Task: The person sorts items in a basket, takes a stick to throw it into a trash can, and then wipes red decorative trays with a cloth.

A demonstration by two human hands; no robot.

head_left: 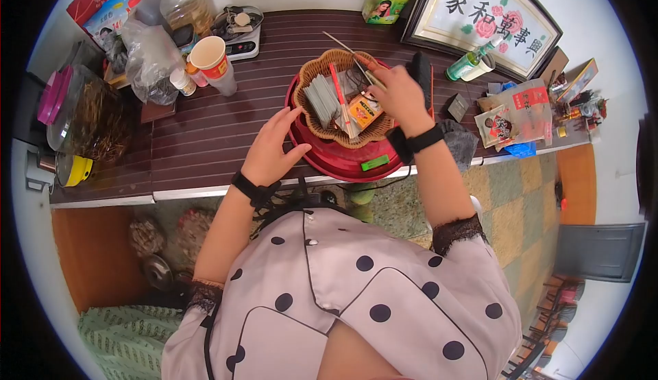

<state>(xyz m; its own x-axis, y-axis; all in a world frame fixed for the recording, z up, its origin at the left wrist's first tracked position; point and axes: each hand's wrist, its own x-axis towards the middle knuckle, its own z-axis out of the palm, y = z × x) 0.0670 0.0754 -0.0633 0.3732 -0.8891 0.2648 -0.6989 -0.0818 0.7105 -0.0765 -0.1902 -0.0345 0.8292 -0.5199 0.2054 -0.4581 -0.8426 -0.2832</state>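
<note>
At the wicker basket point(376, 132), the right hand point(399, 99) holds an orange-handled tool point(368, 63), the left hand point(273, 145) spread wide.

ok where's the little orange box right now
In the head view, the orange box is inside the wicker basket, in its right half, next to the right hand.

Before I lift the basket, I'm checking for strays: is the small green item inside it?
No, the green item lies outside the basket, on the red tray.
</note>
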